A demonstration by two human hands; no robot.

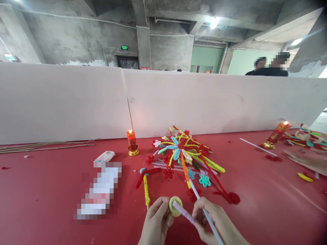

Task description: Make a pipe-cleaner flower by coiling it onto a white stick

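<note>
at the bottom centre of the frame, the left hand [156, 221] pinches a yellow-green roll of tape [175, 205], while the right hand [217, 223] grips a lilac pipe cleaner [184, 212] and a thin white stick [204, 212]. both wrists are cut off by the bottom edge. just above lies a pile of pipe cleaner flowers [185, 154]; a flat thing at lower left is blurred out.

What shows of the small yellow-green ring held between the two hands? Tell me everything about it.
The small yellow-green ring looks like a roll of tape or a wound loop, pale lime with a hollow centre; its material is hard to tell. It is held up just above the red table, its open face towards the camera. The left hand pinches its left edge with thumb and fingers. A lilac fuzzy pipe cleaner crosses its front, running down to the right hand, which also holds a thin white stick.
</note>
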